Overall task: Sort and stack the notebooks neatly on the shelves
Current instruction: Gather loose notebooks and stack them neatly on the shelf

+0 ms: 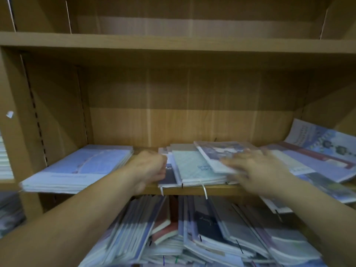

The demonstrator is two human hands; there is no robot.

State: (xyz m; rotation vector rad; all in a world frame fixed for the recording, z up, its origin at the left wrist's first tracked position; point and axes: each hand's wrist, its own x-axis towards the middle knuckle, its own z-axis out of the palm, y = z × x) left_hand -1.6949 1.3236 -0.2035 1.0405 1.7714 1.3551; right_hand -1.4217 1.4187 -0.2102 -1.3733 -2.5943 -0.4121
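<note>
Though the nine-o'clock stack (81,168) is squared, much lies jumbled.
Left hand (150,168) curls round the middle pile (192,168); right hand (256,170) lies spread-fingered atop.

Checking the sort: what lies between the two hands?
Head view: a pale green notebook on a small stack, between left hand and right hand.

Wooden shelf (192,190) — left hand (149,167) curled against the side of a middle notebook pile (192,168), blurred right hand (258,170) spread flat on its tilted top notebook (217,151); a blue stack (82,166) lies left.
</note>
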